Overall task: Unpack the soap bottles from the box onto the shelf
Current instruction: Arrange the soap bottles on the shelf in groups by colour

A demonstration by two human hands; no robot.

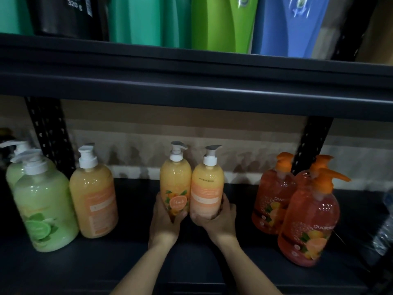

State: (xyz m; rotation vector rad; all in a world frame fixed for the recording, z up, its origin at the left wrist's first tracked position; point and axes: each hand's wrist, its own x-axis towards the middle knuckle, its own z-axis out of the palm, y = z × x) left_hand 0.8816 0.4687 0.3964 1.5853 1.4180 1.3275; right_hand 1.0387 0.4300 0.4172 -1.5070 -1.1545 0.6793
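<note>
Left hand (164,222): fingers wrapped round the left yellow bottle (175,184).
Right hand (221,220): gripping the right yellow bottle (207,188).
Risk: low grips; the touching bottles may tip on release.

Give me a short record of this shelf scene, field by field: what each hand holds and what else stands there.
left hand: grips the fruit-label bottle near its base
right hand: grips the plain-label bottle near its base
held pair: upright, side by side, touching; whether they rest on the shelf is hidden
left of pair: lone orange bottle, then two green bottles
right of pair: three red-orange bottles
above: coloured pouches on the upper shelf
</note>
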